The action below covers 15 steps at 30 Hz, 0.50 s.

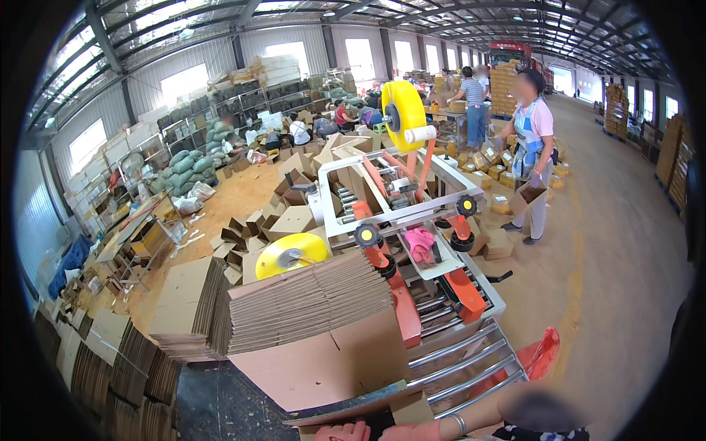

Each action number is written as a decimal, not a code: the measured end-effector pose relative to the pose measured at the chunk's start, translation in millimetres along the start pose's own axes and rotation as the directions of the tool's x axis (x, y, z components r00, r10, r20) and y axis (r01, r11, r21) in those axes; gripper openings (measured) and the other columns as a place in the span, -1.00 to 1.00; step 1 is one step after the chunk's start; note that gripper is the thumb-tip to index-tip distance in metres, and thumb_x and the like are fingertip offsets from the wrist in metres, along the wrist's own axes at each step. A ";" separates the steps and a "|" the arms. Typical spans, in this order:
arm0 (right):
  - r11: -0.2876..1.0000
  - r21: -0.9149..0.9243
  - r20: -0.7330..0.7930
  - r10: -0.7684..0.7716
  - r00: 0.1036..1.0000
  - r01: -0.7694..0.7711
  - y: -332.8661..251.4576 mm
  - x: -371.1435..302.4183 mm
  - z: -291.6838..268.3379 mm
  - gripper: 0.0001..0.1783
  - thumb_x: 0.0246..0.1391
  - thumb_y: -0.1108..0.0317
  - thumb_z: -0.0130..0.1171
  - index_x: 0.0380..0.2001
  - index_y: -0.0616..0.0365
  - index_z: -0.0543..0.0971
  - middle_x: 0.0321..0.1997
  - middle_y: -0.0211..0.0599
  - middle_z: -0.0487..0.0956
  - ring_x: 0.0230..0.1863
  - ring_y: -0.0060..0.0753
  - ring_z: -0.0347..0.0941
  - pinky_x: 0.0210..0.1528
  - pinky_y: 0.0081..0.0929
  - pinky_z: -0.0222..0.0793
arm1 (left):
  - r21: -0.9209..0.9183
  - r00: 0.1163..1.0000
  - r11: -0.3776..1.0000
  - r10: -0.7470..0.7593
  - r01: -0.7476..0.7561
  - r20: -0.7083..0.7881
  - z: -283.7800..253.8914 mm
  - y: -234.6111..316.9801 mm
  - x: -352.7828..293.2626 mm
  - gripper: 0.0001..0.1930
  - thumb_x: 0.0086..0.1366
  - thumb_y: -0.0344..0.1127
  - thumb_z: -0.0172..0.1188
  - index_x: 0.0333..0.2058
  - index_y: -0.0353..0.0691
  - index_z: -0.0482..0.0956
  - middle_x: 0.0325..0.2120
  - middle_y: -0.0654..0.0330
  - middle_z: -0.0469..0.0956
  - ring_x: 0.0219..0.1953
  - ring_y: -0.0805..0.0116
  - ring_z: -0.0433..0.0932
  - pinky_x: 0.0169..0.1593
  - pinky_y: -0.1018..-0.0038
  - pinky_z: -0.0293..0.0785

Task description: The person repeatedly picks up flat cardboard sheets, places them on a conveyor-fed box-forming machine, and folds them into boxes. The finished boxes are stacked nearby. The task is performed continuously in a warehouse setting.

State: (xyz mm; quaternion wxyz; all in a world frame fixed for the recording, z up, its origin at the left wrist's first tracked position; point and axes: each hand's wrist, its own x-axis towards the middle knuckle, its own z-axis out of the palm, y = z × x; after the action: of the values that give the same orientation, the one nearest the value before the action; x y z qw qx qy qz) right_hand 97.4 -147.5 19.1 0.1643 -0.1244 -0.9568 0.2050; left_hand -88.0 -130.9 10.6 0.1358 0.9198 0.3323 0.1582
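Observation:
At the lower edge, my left hand in a pink glove has its fingers closed over the near edge of a brown cardboard box. My right hand, gloved in pink too, lies beside it against the same box, with a bracelet at the wrist. Its fingertips are partly cut off by the frame. A dark gap shows between the box flaps. Just beyond stands a stack of flattened cardboard boxes. To its right, metal conveyor rollers lead up to a box-taping machine.
Yellow tape rolls are mounted on the machine, one high up. A pink cloth lies in its tray. Another cardboard stack stands left. Red material hangs by the rollers. A co-worker beyond the machine holds an open carton.

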 end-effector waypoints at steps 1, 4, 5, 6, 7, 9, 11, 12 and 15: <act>1.000 -0.003 0.006 0.003 1.000 -0.003 0.9 0.5 1.4 -0.67 0.07 0.07 0.08 -0.61 0.03 0.39 -0.62 -0.32 0.41 -0.56 -0.22 0.42 -0.54 -0.25 0.33 | -0.029 1.000 1.000 0.012 -0.012 0.005 1.8 0.5 3.1 -0.82 0.27 -0.25 0.09 -0.20 -0.14 0.54 -0.61 0.20 0.47 -0.53 0.28 0.50 -0.46 0.37 0.41; 1.000 0.000 0.011 -0.003 1.000 0.003 5.6 2.4 3.3 -0.70 0.08 0.09 0.08 -0.58 0.04 0.41 -0.61 -0.31 0.42 -0.54 -0.23 0.44 -0.51 -0.26 0.35 | -0.120 0.999 0.992 0.045 -0.042 0.028 3.1 -2.0 12.3 -0.81 0.28 -0.26 0.08 -0.18 -0.14 0.54 -0.60 0.20 0.47 -0.52 0.29 0.50 -0.46 0.37 0.40; 1.000 0.004 0.020 -0.009 1.000 0.009 7.4 3.3 4.8 -0.71 0.09 0.09 0.08 -0.57 0.04 0.42 -0.61 -0.31 0.43 -0.54 -0.23 0.44 -0.51 -0.26 0.36 | -0.138 0.999 0.990 0.039 -0.035 0.027 4.1 -1.5 12.0 -0.81 0.28 -0.27 0.08 -0.17 -0.14 0.54 -0.59 0.20 0.47 -0.52 0.29 0.50 -0.46 0.38 0.40; 1.000 -0.006 0.024 -0.006 1.000 0.007 9.8 5.2 4.1 -0.71 0.09 0.10 0.08 -0.56 0.04 0.43 -0.61 -0.31 0.43 -0.53 -0.23 0.45 -0.50 -0.26 0.36 | -0.162 0.998 0.986 0.052 -0.048 0.020 5.2 -1.1 15.3 -0.80 0.28 -0.27 0.07 -0.16 -0.14 0.54 -0.59 0.19 0.47 -0.52 0.29 0.50 -0.46 0.38 0.40; 1.000 -0.015 0.024 0.000 1.000 0.001 10.8 5.2 3.9 -0.72 0.09 0.11 0.08 -0.55 0.05 0.44 -0.61 -0.30 0.43 -0.53 -0.23 0.45 -0.49 -0.27 0.37 | -0.183 0.998 0.981 0.060 -0.056 0.014 6.1 -1.0 17.1 -0.80 0.28 -0.28 0.07 -0.15 -0.14 0.54 -0.59 0.19 0.47 -0.51 0.29 0.50 -0.46 0.38 0.40; 1.000 0.002 0.035 -0.023 0.999 0.023 15.4 8.3 7.1 -0.73 0.10 0.12 0.08 -0.53 0.05 0.45 -0.60 -0.30 0.44 -0.52 -0.24 0.46 -0.48 -0.27 0.38 | -0.202 0.999 0.979 0.035 -0.031 0.014 6.8 -0.7 14.6 -0.79 0.29 -0.29 0.06 -0.13 -0.14 0.54 -0.58 0.19 0.47 -0.51 0.29 0.50 -0.45 0.39 0.40; 0.999 0.011 0.047 -0.037 0.998 0.036 15.5 7.7 8.9 -0.75 0.10 0.14 0.09 -0.51 0.06 0.47 -0.60 -0.29 0.45 -0.51 -0.24 0.47 -0.46 -0.28 0.39 | -0.225 1.000 0.974 0.029 -0.026 0.008 8.3 -1.6 13.3 -0.78 0.29 -0.30 0.06 -0.11 -0.14 0.54 -0.58 0.19 0.47 -0.50 0.30 0.50 -0.45 0.39 0.40; 1.000 -0.003 0.051 -0.016 0.999 0.016 12.5 3.7 9.4 -0.75 0.11 0.14 0.09 -0.50 0.06 0.48 -0.59 -0.29 0.45 -0.51 -0.25 0.47 -0.46 -0.28 0.40 | -0.248 0.998 0.967 0.055 -0.052 0.004 10.9 -1.3 16.2 -0.77 0.29 -0.30 0.06 -0.11 -0.14 0.54 -0.57 0.19 0.47 -0.49 0.30 0.50 -0.45 0.40 0.40; 1.000 -0.016 0.064 -0.003 0.998 0.004 11.7 -2.1 10.4 -0.77 0.12 0.16 0.09 -0.47 0.07 0.50 -0.58 -0.28 0.47 -0.49 -0.25 0.48 -0.43 -0.29 0.41 | -0.301 0.997 0.950 0.080 -0.083 -0.022 15.7 -3.1 17.6 -0.76 0.30 -0.32 0.05 -0.08 -0.14 0.54 -0.56 0.19 0.47 -0.48 0.30 0.50 -0.44 0.41 0.40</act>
State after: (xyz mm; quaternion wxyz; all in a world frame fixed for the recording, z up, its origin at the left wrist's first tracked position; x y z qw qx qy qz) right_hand 97.5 -141.4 4.5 0.1329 -0.1175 -0.9634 0.2010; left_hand -70.9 -119.4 -1.3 0.2666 0.9004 0.2668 0.2170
